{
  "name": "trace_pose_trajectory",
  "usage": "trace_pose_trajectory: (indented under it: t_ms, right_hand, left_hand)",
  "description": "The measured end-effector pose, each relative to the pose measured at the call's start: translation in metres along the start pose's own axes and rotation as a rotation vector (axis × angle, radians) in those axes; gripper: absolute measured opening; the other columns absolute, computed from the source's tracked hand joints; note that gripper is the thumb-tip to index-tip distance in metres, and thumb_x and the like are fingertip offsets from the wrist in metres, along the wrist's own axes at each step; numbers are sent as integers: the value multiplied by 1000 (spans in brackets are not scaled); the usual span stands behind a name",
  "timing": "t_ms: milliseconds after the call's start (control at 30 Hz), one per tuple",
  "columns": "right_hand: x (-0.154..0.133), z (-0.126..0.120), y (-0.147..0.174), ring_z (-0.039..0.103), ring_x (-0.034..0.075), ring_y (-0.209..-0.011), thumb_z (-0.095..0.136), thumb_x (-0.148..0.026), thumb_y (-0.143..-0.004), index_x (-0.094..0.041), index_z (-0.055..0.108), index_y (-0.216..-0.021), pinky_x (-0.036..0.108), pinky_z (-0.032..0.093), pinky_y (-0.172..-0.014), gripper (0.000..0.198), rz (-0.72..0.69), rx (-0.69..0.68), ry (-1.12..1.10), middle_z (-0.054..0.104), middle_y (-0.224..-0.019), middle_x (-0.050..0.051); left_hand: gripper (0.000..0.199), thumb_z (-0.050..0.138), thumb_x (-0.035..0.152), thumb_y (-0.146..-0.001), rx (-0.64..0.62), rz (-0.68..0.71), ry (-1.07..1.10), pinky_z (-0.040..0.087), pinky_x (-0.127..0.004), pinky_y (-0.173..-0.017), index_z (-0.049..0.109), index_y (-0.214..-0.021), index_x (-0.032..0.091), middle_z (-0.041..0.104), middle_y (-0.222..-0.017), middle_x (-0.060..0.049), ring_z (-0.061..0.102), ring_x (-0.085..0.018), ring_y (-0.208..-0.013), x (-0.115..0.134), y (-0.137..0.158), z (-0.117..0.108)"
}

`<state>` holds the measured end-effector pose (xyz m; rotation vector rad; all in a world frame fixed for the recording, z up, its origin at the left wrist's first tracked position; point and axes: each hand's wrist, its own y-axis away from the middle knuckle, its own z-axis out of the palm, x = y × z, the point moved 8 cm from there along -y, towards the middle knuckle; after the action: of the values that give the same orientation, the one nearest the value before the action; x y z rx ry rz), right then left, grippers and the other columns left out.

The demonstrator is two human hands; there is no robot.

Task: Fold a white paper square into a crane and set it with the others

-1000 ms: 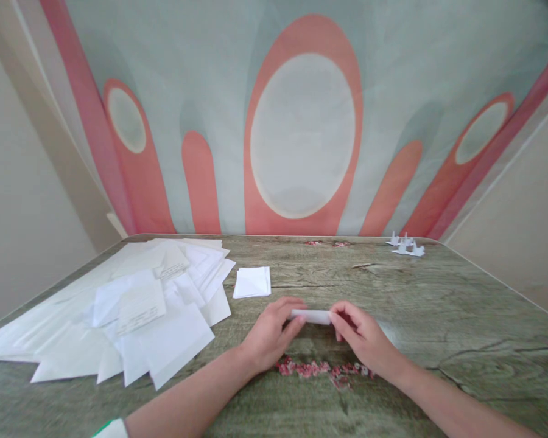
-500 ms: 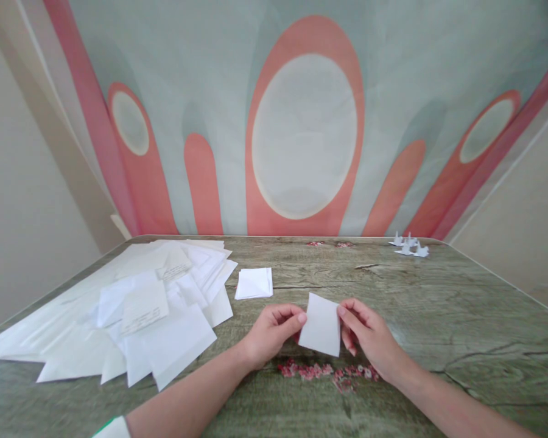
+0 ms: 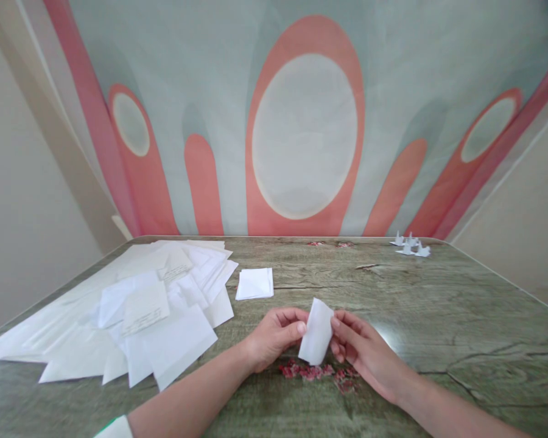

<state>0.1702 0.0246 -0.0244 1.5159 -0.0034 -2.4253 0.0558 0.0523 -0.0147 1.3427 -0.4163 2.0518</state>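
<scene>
A small white sheet of paper (image 3: 316,331) is held up between my two hands, above the table's front middle. It looks narrow and slightly bent. My left hand (image 3: 277,334) pinches its left edge between thumb and fingers. At the right edge, the thumb and fingertips of my right hand (image 3: 357,340) grip it, the other fingers curled below. Just beyond my left hand lies a small stack of white square papers (image 3: 254,283) on the table.
A large spread pile of white papers (image 3: 182,340) covers the left of the wood-patterned table (image 3: 447,304). Several small folded white paper figures (image 3: 410,244) stand at the far right corner. A patterned backdrop (image 3: 393,91) hangs behind the far edge.
The sheet has turned and now appears narrower and bent. My right hand has moved a little left and down, closer to my left hand, which has barely moved.
</scene>
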Motion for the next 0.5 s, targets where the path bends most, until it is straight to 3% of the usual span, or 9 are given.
trace_pose_trajectory:
  t_ms: [133, 267, 500]
  right_hand:
    - [4, 8, 3, 48, 7, -56, 61, -36, -80, -15, 60, -87, 18, 40, -52, 22, 38, -52, -76, 54, -65, -1]
    - [3, 2, 2, 47, 7, -57, 66, -36, -76, -16, 60, -82, 19, 40, -54, 22, 40, 1, -84, 52, -66, -2]
    - [-7, -11, -2, 44, 7, -54, 60, -41, -79, -17, 57, -88, 18, 36, -49, 26, -64, 65, 277, 52, -64, -3]
  left_hand:
    - [40, 75, 42, -61, 37, 2, -68, 43, -27, -67, 64, -83, 11, 65, -75, -5, 59, -16, -68, 3, 1, 0]
    - [38, 73, 41, -64, 122, -5, -153, 44, -26, -65, 65, -85, 10, 66, -77, -6, 59, -15, -67, 4, 1, -6]
    - [33, 71, 33, -64, 336, 138, -326, 45, -25, -62, 61, -86, 11, 65, -77, -4, 57, -16, -67, 19, 0, -20]
